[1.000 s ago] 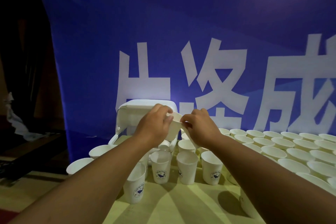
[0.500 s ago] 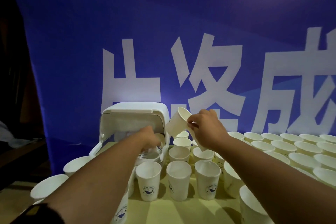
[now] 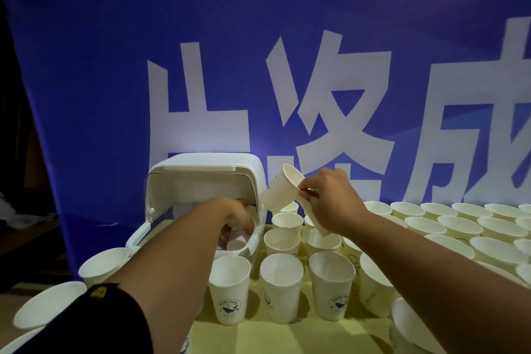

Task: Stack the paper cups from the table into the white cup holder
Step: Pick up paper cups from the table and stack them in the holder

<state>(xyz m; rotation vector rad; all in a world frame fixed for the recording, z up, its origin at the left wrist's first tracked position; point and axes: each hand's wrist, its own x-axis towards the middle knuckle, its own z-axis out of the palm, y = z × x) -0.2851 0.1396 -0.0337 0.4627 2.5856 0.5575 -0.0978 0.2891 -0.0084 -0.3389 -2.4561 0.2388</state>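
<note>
Finds fingers (image 3: 309,192) of the right hand (image 3: 330,204) pinched on the rim of a paper cup (image 3: 280,191), thumb and forefinger closed over the lip. Cannot tell the state of those of the left hand (image 3: 235,215), buried and blurred inside the white cup holder (image 3: 201,164).

Records, by size:
- Blue banner (image 3: 115,66) behind.
- Table (image 3: 258,336) crowded with upright loose cups (image 3: 283,284), in rows to the front and right.
- Holder at the table's back left, front flap dropped open, cups visible low in its mouth.

Places the left hand within that mouth, among those cups. Places the right hand just right of the holder, above the loose cups. Notes the held cup tilted, mouth up and to the right, base toward the holder, near its side wall but apart from it. Notes a further white cup shape under the right palm, hold on it unclear.

Judges the step in hand as feeding cups into the holder. Recommends:
- Settle the stack inside squarely before withdrawing the left hand.
- Clear the opening before bringing the next cup across.
- Turn the held cup to match the stack's direction, not confirmable from this view.
- Keep the pinch light to avoid creasing the rim.
- Carry high enough to miss the standing cups below.

Flags risk of toppling neighbours with either forearm.
</note>
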